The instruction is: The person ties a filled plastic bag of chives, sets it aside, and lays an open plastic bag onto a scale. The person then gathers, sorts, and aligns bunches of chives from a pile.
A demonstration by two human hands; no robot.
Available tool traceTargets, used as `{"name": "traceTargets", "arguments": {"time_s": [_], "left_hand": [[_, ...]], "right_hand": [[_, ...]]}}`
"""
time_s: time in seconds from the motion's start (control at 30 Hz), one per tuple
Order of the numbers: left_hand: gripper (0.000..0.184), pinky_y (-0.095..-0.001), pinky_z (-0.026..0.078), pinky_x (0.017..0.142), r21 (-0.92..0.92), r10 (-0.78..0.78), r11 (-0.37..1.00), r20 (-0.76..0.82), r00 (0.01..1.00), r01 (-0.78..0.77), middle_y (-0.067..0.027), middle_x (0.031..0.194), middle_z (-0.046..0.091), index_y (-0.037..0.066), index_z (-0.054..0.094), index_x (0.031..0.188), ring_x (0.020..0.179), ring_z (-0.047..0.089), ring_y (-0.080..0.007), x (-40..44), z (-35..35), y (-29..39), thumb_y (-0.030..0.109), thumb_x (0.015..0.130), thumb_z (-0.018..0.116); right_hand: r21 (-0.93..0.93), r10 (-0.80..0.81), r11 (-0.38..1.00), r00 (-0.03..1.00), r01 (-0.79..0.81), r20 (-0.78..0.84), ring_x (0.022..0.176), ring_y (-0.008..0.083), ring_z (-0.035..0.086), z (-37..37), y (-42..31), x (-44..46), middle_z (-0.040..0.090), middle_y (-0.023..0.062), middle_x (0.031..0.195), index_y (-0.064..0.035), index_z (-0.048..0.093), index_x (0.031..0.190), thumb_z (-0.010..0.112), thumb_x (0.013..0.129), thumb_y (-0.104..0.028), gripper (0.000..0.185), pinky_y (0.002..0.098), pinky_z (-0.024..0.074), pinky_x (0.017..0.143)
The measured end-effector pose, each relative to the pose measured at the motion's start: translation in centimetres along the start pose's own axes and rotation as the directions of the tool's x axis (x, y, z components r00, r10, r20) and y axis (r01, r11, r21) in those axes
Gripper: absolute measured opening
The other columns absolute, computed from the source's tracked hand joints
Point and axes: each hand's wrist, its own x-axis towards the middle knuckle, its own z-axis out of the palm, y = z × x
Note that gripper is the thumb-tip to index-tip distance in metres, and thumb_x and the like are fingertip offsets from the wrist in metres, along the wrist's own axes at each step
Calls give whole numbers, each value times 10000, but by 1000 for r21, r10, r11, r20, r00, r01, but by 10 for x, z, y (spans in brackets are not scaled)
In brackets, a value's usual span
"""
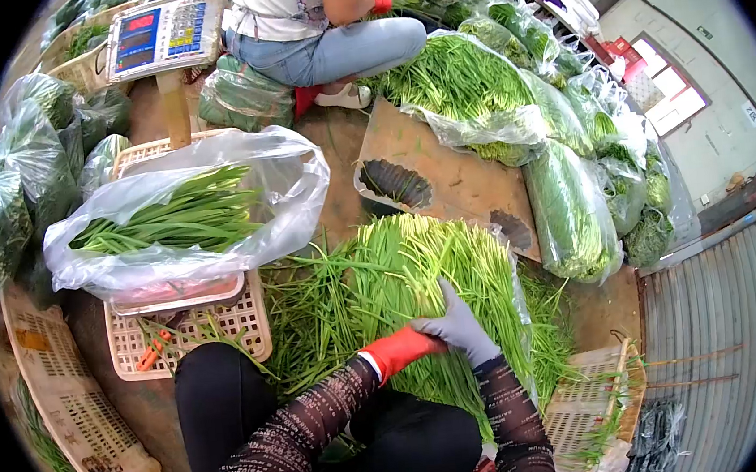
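Note:
My left hand (404, 350), in a red glove, lies over a large heap of garlic chives (382, 281) in front of my knees. Its fingers look closed, but their tips are partly covered by my other hand. My right hand (462, 326) wears a grey glove and meets the left one at the fingers. Its thumb points up along the pale stem ends, and the fingers curl around some chives. The stems in the heap lie mostly lined up, with looser leaves spread at the left. Clear plastic shows along the heap's right edge.
At the left, an open plastic bag (293, 189) of chives rests on a scale with a display (165, 37). Below it an orange-handled tool (154, 350) lies on a crate (255, 323). Bagged greens (569, 210) line the right. Another person (315, 35) sits ahead. A crate (581, 398) stands lower right.

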Motion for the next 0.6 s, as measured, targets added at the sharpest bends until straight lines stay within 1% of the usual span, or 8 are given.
{"name": "traceTargets", "arguments": {"time_s": [0.03,0.1,0.17,0.3,0.37,0.4,0.53,0.6], "left_hand": [[447,-327,443,803,4,10,1000,0,1000,-10,-98,977,632,-35,578,1058,879,578,-209,-3,2,2,233,721,698],[670,-329,406,913,511,16,860,-14,1000,-6,-153,1165,549,-21,443,1236,1062,523,-206,-10,7,6,310,721,717],[756,-347,363,970,509,-13,861,68,998,-23,-173,1246,488,-14,413,1266,1155,460,-216,-19,4,32,405,711,711],[693,-314,389,935,50,-44,998,-86,995,48,-158,1279,450,0,379,1306,1148,457,-208,-49,10,58,384,795,645],[638,-267,417,866,-468,-12,879,-206,978,-87,-132,1247,481,13,341,1338,1080,491,-153,-59,15,65,295,837,618],[506,-244,426,815,-394,-24,913,-305,952,-103,-87,1114,574,12,443,1276,962,534,-108,-55,11,44,239,854,604],[320,-255,428,810,-90,33,993,-430,902,-80,-53,942,641,5,601,1094,870,560,-112,-63,-10,27,205,845,610],[185,-267,440,786,-77,75,983,-669,740,-169,-72,878,656,10,649,924,824,586,-155,-65,-37,9,156,822,599]], "right_hand": [[-5,-9,1000,1000,9,-3,907,120,550,1,12,1,604,54,995,29,492,1185,762,653,-146,622,256,434,835],[219,105,966,984,-134,141,919,134,569,-4,26,1,610,85,1009,44,476,1183,746,660,-102,607,274,446,841],[278,171,940,978,-199,123,904,128,574,-14,-2,-7,611,80,1001,45,472,1180,746,667,-81,595,275,455,827],[395,172,896,979,-201,108,949,160,569,-21,-9,-21,591,147,1065,75,389,1256,788,638,-199,785,281,459,821],[155,2,988,989,-25,146,984,222,574,-15,-15,-32,582,199,1082,78,343,1285,791,627,-238,856,303,448,841],[-22,13,1000,992,-10,126,1032,298,559,-13,-19,-35,560,249,1106,74,306,1307,780,623,-257,895,322,435,863],[-77,-5,997,987,18,162,968,342,584,-22,-30,-45,578,273,1035,44,332,1306,726,638,-229,822,341,456,830],[-177,-45,981,983,78,180,915,364,589,-25,-26,-46,587,275,978,39,349,1294,707,640,-213,787,359,466,806]]}}
